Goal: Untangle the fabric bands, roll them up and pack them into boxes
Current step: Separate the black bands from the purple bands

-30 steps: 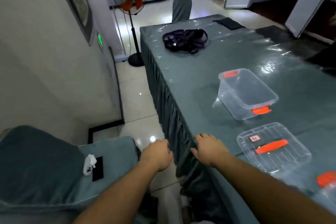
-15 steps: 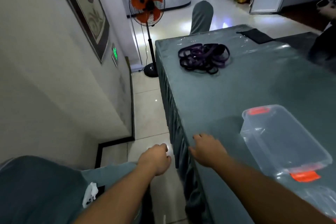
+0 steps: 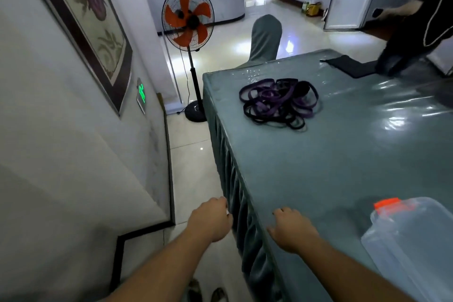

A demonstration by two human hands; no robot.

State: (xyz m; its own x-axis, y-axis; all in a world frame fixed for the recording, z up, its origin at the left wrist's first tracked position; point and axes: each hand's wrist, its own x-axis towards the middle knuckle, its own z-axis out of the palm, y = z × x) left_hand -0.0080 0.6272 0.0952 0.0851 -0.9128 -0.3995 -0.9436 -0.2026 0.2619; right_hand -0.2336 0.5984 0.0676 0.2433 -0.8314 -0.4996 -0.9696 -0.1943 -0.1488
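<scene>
While both arms reach forward from the bottom of the view, the left hand [image 3: 210, 220] hangs off the side of the desk [image 3: 331, 167], over the floor tiles, just beside the pleated skirt of the desk cover. Its grip is loosely curled into a soft fist and holds nothing. The right hand [image 3: 291, 230] rests knuckles-up on the desk's near corner, close to the edge; its grip is half closed, fingers bent down onto the cover, with nothing visibly in it.

Well ahead of both hands, near the far end of the desk, lies the pile of fabric bands [image 3: 279, 103], a tangle of purple and black loops heaped together. To the right of the right hand, near it on the desk, stands a clear plastic box [image 3: 411, 247] with an orange clasp [image 3: 387, 203] on its near end; the box runs out of view at the frame's edge.

Beyond the left hand, on the floor past the desk's far corner, stands a pedestal fan [image 3: 187, 19] with orange blades. A covered chair [image 3: 266, 39] sits behind the desk's far end. On the wall to the left of the left hand hang a framed picture [image 3: 93, 19] and a green lit sign [image 3: 141, 95].
</scene>
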